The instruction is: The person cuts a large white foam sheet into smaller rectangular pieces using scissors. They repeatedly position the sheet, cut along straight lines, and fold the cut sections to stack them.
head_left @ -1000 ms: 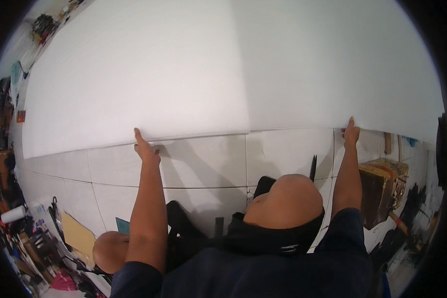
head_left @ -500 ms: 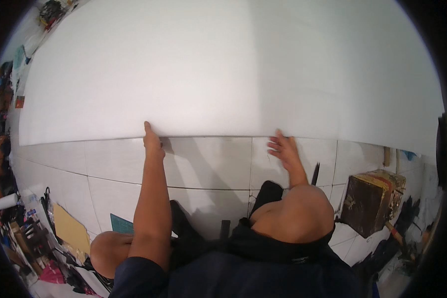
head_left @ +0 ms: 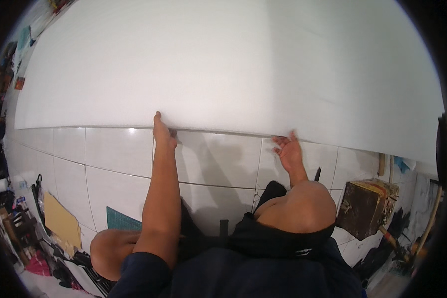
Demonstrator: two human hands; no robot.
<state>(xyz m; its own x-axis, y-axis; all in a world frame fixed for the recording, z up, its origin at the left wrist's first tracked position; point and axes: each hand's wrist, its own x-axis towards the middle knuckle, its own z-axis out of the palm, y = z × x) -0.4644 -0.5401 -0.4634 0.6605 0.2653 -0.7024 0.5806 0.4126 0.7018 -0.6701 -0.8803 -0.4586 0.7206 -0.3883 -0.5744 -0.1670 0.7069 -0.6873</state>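
Note:
A large white sheet (head_left: 184,64), smooth and soft-looking like foam, spreads over the far part of the view. My left hand (head_left: 162,130) grips its near edge, thumb lying on top and the other fingers at or below the edge. To the right, my right hand (head_left: 289,150) is at the same edge, with one fingertip over the sheet and the remaining fingers apart and slightly bent just in front of it. No object shows in the right hand. My bent knees are on either side, below the hands.
White floor tiles (head_left: 116,149) lie between the sheet and me. A worn brown box (head_left: 360,208) stands at the right beside a wooden-handled tool (head_left: 390,238). On the left are a green mat (head_left: 121,218), a tan board (head_left: 62,221) and much clutter along the wall.
The view has turned slightly, so the sheet's left edge appears higher. My left hand keeps its grip. The fingers of my right hand have bent a little closer to the sheet's edge.

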